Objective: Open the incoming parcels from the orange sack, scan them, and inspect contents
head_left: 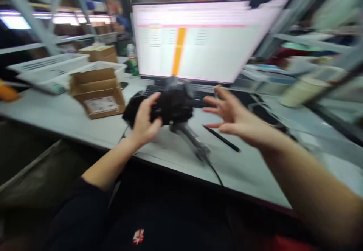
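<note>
My left hand [146, 120] grips a black bundled object [170, 105], blurred by motion, held just above the grey desk [70, 118]. A grey handle with a cable [195, 145] hangs from under it, perhaps a handheld scanner. My right hand [229, 116] is open with fingers spread, just right of the black object and not touching it. A black pen [222, 138] lies on the desk below my right hand. A black keyboard [198, 94] sits behind my hands, under a lit monitor [198, 39].
An open cardboard box [98, 92] stands on the desk at left, with white plastic baskets [53, 67] and another box behind it. A green-labelled bottle [132, 60] stands beside the monitor. Clutter and a pale cup [302, 90] fill the right. A person in red sits behind the monitor.
</note>
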Demonstrator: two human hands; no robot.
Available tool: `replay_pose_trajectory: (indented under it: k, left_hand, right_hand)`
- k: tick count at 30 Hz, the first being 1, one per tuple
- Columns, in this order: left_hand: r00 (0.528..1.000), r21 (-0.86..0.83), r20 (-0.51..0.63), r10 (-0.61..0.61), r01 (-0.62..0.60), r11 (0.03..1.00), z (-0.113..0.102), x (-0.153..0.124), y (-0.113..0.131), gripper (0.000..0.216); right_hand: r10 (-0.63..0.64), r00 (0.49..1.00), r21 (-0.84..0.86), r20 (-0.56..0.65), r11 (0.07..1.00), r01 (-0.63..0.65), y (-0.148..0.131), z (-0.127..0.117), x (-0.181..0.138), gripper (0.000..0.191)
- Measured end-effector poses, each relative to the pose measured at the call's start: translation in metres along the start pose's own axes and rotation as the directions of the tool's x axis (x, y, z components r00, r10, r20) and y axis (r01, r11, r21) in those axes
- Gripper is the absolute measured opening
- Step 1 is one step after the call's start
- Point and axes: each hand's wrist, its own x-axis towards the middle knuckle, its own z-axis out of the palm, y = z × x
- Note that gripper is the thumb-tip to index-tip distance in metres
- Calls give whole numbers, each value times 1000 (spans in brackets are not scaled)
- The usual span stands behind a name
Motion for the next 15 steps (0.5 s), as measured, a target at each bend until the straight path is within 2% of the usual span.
replay_pose_trajectory:
  k: [2,4,6,7,9,11,12,13,14,15]
  left_hand:
    - [997,72,-44,60,-56,996,-24,-21,-4,74]
    - [995,178,-39,96,-87,980,-43,-37,-9,76]
    - [998,310,-52,24,-7,951,-68,-50,-21,75]
    - [998,346,-65,-23,44,937,-86,-56,-30,72]
    - [991,362,-58,-117,130,923,-136,-68,-50,58]
    - [977,405,-74,-198,211,890,-200,-81,-67,45]
    - [959,467,-139,-245,282,838,-235,-89,-74,43]
    - [923,538,-257,-288,384,750,-271,-97,-79,43]
    - [854,583,-411,-318,514,629,-305,-107,-83,46]
    - [757,588,-555,-345,651,480,-337,-119,-87,49]
  right_hand:
    - [64,965,77,255,993,-86,6,90,44,94]
    - [36,943,191,330,976,-104,3,158,64,66]
    - [-42,927,312,373,947,-82,-4,202,76,46]
    - [-80,909,338,410,939,-69,-8,218,83,41]
    - [-116,860,292,496,955,-40,-12,240,98,40]
    - [-78,828,172,556,985,-23,-9,253,112,47]
    - [-43,813,107,581,994,-24,-6,255,118,52]
    - [-8,797,48,604,999,-26,-1,255,122,57]
    - [24,784,-4,620,1000,-27,3,253,124,60]
    - [51,774,-51,631,998,-24,8,250,126,62]
